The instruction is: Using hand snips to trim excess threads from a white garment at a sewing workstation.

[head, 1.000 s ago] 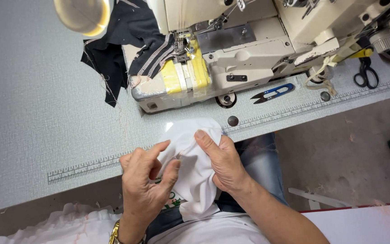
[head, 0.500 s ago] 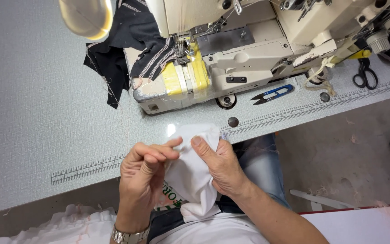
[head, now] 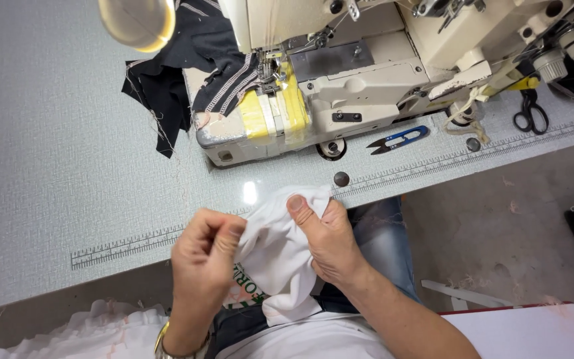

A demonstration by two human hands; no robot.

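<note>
A white piece of fabric with a printed patch hangs over the front edge of the grey table, above my lap. My left hand pinches its left edge between thumb and curled fingers. My right hand grips its upper right part, thumb pressed on top of the cloth. Both hands sit just in front of the cream sewing machine.
Black striped cloth lies under the machine's presser foot. Blue thread snips and black scissors rest on the table to the right. A round lamp hangs at top left. White ruffled fabric lies at bottom left.
My left hand has gone from flat on the fabric to fingers curled, pinching its edge. The fabric has bunched up between my hands. My right thumb has shifted onto the top fold.
</note>
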